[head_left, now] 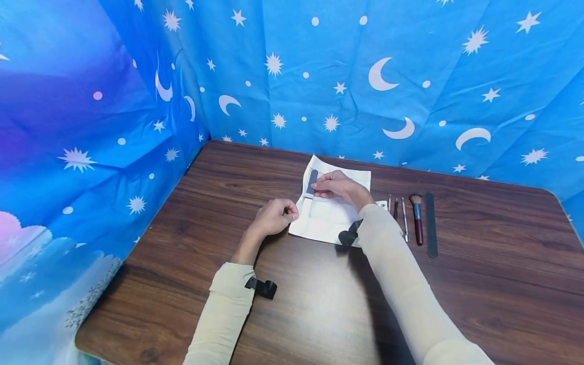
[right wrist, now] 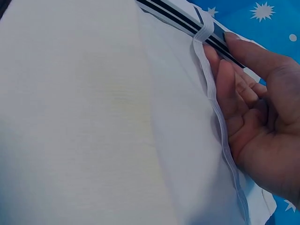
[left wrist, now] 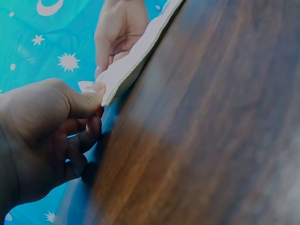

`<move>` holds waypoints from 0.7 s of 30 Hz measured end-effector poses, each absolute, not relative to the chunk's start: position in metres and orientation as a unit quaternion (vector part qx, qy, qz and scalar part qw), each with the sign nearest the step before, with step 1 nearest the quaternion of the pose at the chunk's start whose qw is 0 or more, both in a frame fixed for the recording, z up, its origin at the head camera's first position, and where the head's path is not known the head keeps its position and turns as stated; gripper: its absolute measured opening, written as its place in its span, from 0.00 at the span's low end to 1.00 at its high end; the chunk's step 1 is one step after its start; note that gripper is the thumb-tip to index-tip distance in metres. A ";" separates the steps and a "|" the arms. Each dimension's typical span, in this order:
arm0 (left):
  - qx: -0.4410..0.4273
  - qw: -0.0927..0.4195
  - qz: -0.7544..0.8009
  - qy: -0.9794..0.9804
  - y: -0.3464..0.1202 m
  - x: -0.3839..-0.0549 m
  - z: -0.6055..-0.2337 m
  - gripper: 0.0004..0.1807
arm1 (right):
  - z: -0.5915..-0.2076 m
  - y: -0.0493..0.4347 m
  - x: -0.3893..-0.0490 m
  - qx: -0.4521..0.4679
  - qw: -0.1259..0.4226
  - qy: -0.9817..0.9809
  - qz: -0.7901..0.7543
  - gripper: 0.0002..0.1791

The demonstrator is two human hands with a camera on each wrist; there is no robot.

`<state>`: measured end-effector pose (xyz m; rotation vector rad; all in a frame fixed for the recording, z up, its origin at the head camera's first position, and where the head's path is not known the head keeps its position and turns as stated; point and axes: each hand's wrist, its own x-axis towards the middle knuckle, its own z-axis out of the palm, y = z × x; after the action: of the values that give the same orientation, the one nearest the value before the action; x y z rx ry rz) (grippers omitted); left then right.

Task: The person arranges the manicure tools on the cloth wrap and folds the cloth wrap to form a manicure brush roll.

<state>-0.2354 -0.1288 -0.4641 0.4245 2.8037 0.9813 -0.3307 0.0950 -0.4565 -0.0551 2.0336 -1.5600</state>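
Note:
A white cloth organizer [head_left: 335, 218] with a sewn elastic band [right wrist: 213, 93] lies on the table. Along its left side is a nail buffer [head_left: 312, 178], grey at its far end and striped black and white along its edge in the right wrist view. The elastic crosses over the buffer. My right hand [head_left: 336, 185] pinches the buffer's grey part between thumb and fingers, just beyond the band. With thumb and fingertips, my left hand [head_left: 275, 216] pinches the cloth's left edge, which lifts slightly in the left wrist view. The right forearm hides part of the cloth.
To the cloth's right lie a long dark nail file [head_left: 431, 224], a makeup brush [head_left: 417, 219], a slim metal tool [head_left: 405, 219] and other thin tools partly behind the sleeve. Behind the brown wooden table [head_left: 502, 263] hangs a blue star-patterned curtain [head_left: 319, 91].

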 end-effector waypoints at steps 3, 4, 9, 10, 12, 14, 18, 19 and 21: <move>0.144 0.071 0.342 0.926 -0.127 -0.237 -0.464 0.04 | -0.456 0.096 -0.331 -0.021 0.282 0.762 -0.583 0.06; 0.143 0.069 0.352 0.923 -0.126 -0.238 -0.464 0.04 | -0.457 0.095 -0.330 -0.023 0.278 0.763 -0.583 0.08; 0.159 0.036 0.397 0.903 -0.112 -0.248 -0.460 0.05 | -0.456 0.092 -0.328 -0.025 0.253 0.782 -0.570 0.17; 0.165 0.025 0.399 0.902 -0.107 -0.251 -0.461 0.06 | -0.456 0.091 -0.327 -0.023 0.249 0.782 -0.570 0.18; 0.174 0.007 0.401 0.899 -0.097 -0.258 -0.461 0.07 | -0.456 0.092 -0.325 -0.023 0.239 0.784 -0.572 0.18; 0.177 -0.009 0.400 0.899 -0.088 -0.266 -0.462 0.07 | -0.456 0.092 -0.324 -0.028 0.230 0.784 -0.576 0.18; 0.173 -0.025 0.391 0.904 -0.077 -0.278 -0.465 0.07 | -0.455 0.093 -0.320 -0.038 0.213 0.777 -0.591 0.19; 0.170 -0.024 0.387 0.906 -0.075 -0.280 -0.467 0.07 | -0.455 0.094 -0.320 -0.037 0.210 0.773 -0.597 0.19; 0.166 -0.017 0.375 0.912 -0.074 -0.284 -0.470 0.08 | -0.454 0.098 -0.318 -0.034 0.202 0.765 -0.611 0.19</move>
<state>-0.2835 -0.0740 -0.4695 0.5259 2.8955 1.1924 -0.3185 0.0981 -0.4542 -0.0940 2.1361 -1.7047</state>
